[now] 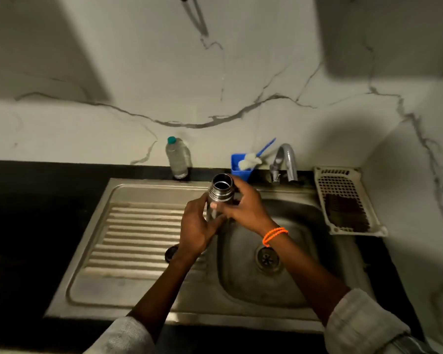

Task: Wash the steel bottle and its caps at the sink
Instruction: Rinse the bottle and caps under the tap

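Over the steel sink [143, 300], at the edge between the ribbed drainboard [138, 233] and the basin [287, 290], a person holds the steel bottle [221, 194] upright with its mouth open and uncapped; the left hand [196, 227] wraps the lower body, fingers curled around it; the right hand [243, 204] grips the upper part just below the threaded neck, an orange band [274, 235] on that wrist; a dark round cap [171, 253] lies on the drainboard near the left wrist; behind stand a clear plastic bottle [178, 158], a blue cup [241, 168] with a brush [252, 159], the tap [287, 162] and a cream basket [345, 200].
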